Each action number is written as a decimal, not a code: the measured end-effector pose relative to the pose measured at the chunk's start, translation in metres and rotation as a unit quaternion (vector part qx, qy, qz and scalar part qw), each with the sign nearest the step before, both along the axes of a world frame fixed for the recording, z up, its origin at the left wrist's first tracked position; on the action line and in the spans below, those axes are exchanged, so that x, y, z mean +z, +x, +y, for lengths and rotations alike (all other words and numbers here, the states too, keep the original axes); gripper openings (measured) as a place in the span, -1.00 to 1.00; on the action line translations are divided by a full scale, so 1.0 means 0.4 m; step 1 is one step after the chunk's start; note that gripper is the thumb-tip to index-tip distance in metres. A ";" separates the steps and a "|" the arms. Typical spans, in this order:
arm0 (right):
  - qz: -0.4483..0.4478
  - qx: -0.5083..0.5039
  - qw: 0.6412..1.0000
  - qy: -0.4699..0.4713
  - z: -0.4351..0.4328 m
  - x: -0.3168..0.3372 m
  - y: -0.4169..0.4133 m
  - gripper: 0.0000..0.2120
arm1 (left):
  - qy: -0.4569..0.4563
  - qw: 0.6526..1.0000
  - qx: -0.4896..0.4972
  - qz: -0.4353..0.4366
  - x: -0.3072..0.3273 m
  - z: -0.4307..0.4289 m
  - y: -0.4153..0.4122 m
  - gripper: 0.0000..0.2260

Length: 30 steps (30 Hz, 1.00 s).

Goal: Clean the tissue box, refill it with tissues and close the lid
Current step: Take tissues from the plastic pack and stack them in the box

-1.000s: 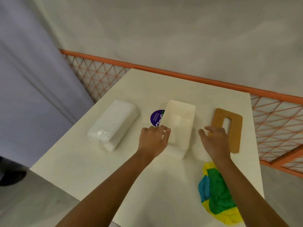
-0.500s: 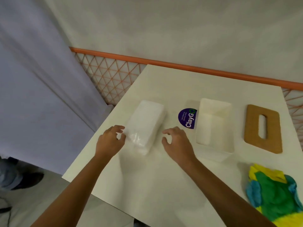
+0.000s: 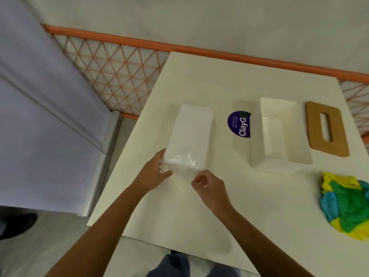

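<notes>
- Here, a tissue pack (image 3: 190, 134), a soft white oblong block sealed in clear, crinkly plastic film, lies lengthwise near the left edge of the tabletop (image 3: 199, 216).
- The left hand (image 3: 153, 172) grasps the pack's near left corner, with the thumb under the end and the fingers along its side.
- The right hand (image 3: 209, 188) has its fingers curled in at the pack's near right corner and seems to pinch the loose film there.
- The tissue box (image 3: 279, 166), a smooth cream rectangular tub with rounded corners and its top open, stands toward the far right part of the tabletop, well apart from the pack.
- Its lid (image 3: 313, 128), a flat matte brown panel with rounded corners and a long slot cut through the middle, lies just beside the box, close to the right edge.
- A crumpled cloth (image 3: 347, 204) in yellow, green and blue sits at the right edge, nearer than the box.
- Between the pack and the box, a round purple sticker (image 3: 239, 124) on the smooth off-white tabletop reads "ClayGo" in white; the smaller print is too fine to read surely.
</notes>
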State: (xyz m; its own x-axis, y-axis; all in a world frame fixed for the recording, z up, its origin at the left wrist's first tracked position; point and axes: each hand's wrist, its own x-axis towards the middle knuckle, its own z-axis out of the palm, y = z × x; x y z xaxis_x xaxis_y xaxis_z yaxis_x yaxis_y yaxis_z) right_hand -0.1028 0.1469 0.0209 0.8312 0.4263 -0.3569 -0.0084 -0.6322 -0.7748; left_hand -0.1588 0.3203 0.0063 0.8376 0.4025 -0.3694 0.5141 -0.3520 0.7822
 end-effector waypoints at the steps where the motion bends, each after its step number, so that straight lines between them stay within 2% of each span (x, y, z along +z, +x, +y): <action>1: 0.016 -0.002 1.000 0.004 0.004 -0.009 -0.009 -0.90 | -0.005 1.000 0.002 -0.004 -0.004 -0.007 0.002 -0.36; 5: 0.031 -0.064 0.997 0.027 0.014 -0.030 -0.012 -0.80 | -0.015 0.999 0.018 -0.023 -0.024 -0.030 0.011 -0.32; 11: 0.065 -0.134 0.987 0.061 0.007 -0.058 -0.010 -0.89 | -0.003 0.999 0.016 -0.045 -0.033 -0.064 0.021 -0.25; 15: 0.068 -0.169 0.979 0.092 0.017 -0.055 -0.009 -0.86 | 0.014 0.997 0.014 -0.068 -0.063 -0.039 0.047 -0.33; 24: -0.003 -0.175 0.972 0.157 0.030 0.023 0.069 -0.87 | 0.087 0.993 0.038 -0.076 0.074 -0.046 0.118 -0.42; 30: 0.007 -0.190 0.965 0.182 0.055 0.109 0.146 -0.87 | 0.101 0.990 0.077 -0.065 0.150 -0.047 0.199 -0.50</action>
State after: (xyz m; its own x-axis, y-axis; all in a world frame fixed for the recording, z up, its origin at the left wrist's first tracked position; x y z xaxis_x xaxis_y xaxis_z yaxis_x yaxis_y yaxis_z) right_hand -0.0444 0.1688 0.0645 0.9484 0.1906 -0.2533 -0.1980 -0.2678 -0.9429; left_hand -0.0791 0.3014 0.0663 0.7953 0.5843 -0.1616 0.4740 -0.4330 0.7667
